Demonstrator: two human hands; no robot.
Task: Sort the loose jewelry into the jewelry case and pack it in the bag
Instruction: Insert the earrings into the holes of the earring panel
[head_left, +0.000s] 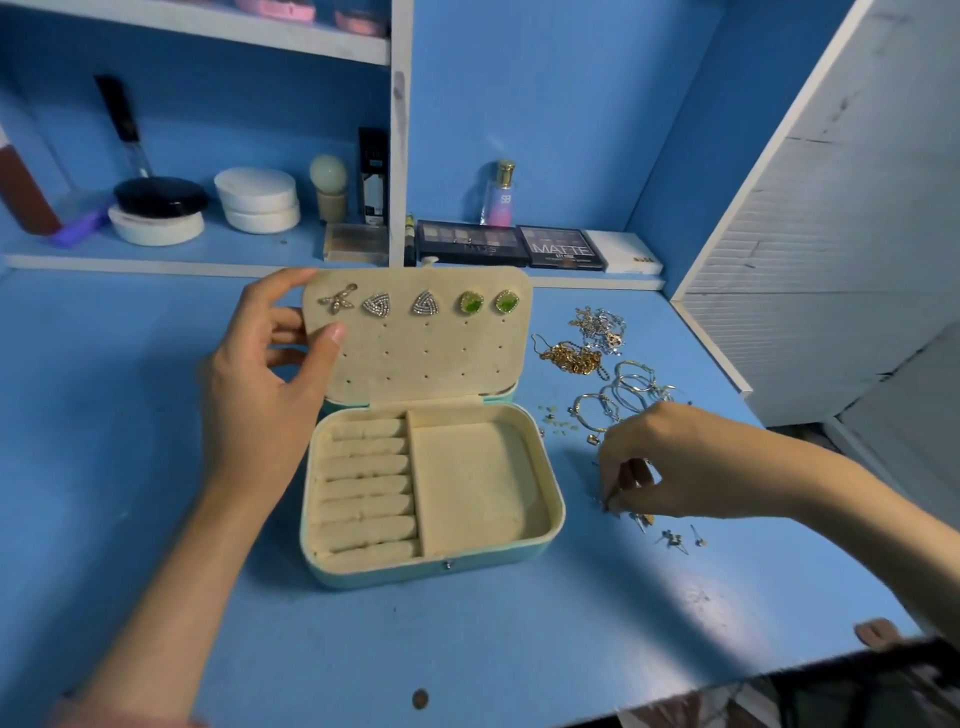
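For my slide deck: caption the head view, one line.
Left hand grips the beige earring panel of an open teal jewelry case; right hand pinches a small silver stud on the blue table.

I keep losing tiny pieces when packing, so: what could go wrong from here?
1. The right hand pinches a stud with fingertips only; it could slip and bounce away before reaching the lid.
2. That wrist is close to the loose studs and may sweep them off the table.
3. The left hand holds the lid up; let go, it might fall shut.
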